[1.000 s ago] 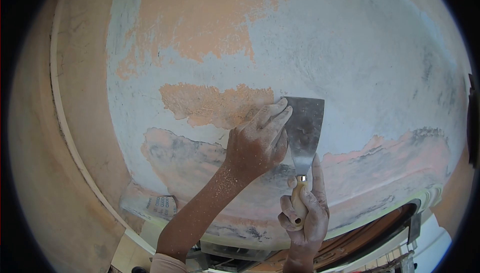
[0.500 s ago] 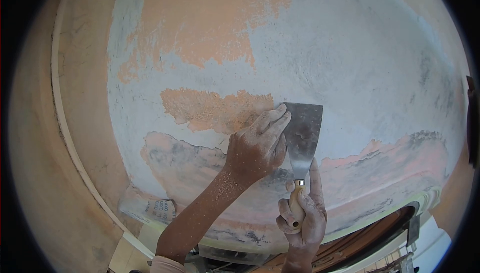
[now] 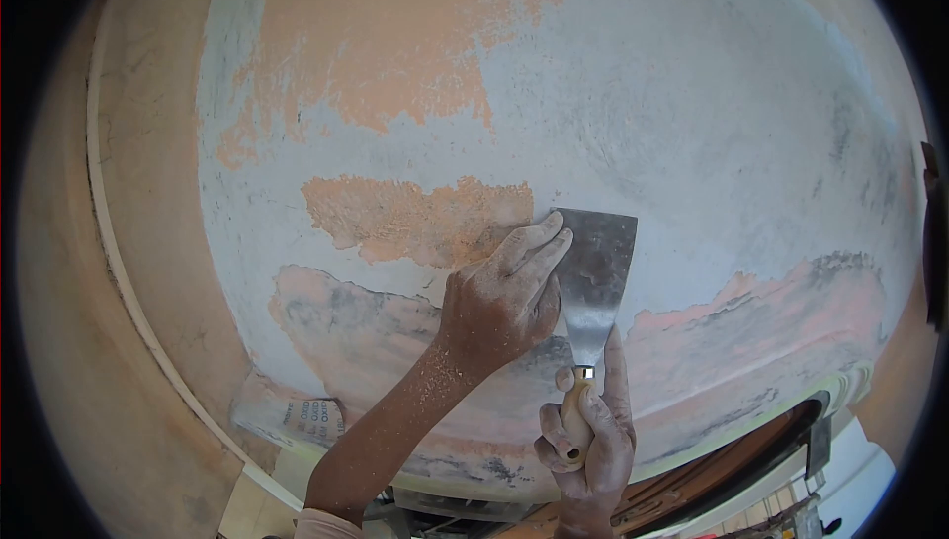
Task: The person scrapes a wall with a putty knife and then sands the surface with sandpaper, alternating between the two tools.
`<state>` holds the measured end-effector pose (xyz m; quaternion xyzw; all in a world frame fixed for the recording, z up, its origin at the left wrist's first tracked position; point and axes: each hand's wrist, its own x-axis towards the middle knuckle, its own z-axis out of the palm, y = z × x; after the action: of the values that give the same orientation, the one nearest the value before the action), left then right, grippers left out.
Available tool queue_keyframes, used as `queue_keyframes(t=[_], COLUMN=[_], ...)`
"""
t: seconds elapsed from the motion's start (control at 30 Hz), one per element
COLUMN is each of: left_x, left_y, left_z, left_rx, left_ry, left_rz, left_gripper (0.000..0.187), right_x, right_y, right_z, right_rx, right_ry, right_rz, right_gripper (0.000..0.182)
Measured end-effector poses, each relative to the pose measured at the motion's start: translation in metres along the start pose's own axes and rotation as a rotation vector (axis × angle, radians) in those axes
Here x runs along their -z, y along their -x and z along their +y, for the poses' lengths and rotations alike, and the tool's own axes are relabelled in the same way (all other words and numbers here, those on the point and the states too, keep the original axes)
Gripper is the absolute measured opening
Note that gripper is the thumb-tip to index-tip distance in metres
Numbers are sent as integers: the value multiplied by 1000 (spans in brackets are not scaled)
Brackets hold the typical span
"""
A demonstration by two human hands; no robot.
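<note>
My right hand (image 3: 598, 440) is wrapped around the pale wooden handle of a wide scraper (image 3: 599, 252), forefinger stretched up along the metal blade. The blade points upward against the wall and has a dull, smudged face. My left hand (image 3: 502, 302) grips the blade's left edge, its fore and middle fingers pressed together at the upper corner; the thumb side is partly hidden. White dust coats both hands and the left forearm. Just left of the blade is a bare orange patch (image 3: 415, 218) with ragged edges in the whitish coat (image 3: 692, 173).
A larger orange area (image 3: 376, 44) lies higher up. Pink and grey rough bands (image 3: 771, 316) cross the lower wall. A printed sheet (image 3: 314, 418) rests at lower left, near a pale strip (image 3: 114, 252). At lower right is a dark curved edge (image 3: 732, 460) with brown material inside.
The wall has shifted slightly left in view. Both hands and the scraper sit a little farther left, the handle also lower. The grip on the scraper is the same.
</note>
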<state>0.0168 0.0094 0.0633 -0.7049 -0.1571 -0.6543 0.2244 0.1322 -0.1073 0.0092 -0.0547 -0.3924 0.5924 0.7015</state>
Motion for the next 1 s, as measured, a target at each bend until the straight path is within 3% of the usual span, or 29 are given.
queue_keyframes(t=[0.3,0.6,0.8,1.0], left_x=[-2,5,-1,2], left_y=[-5,-16,-5,-7], left_z=[-4,8,2,8], left_rx=[-20,108,20,64], left_ry=[4,43,-32,-21], left_rz=[-4,-49,-10,-22], left_gripper=[32,36,31,31], right_x=[-8,-10,-5,-1], right_y=[-2,-7,-4,-4], right_z=[2,0,-2,-3], right_rx=[14,3,-18,-22], right_ry=[14,25,6,8], right_rz=[28,19,-16,-6], right_gripper=[63,63,64,66])
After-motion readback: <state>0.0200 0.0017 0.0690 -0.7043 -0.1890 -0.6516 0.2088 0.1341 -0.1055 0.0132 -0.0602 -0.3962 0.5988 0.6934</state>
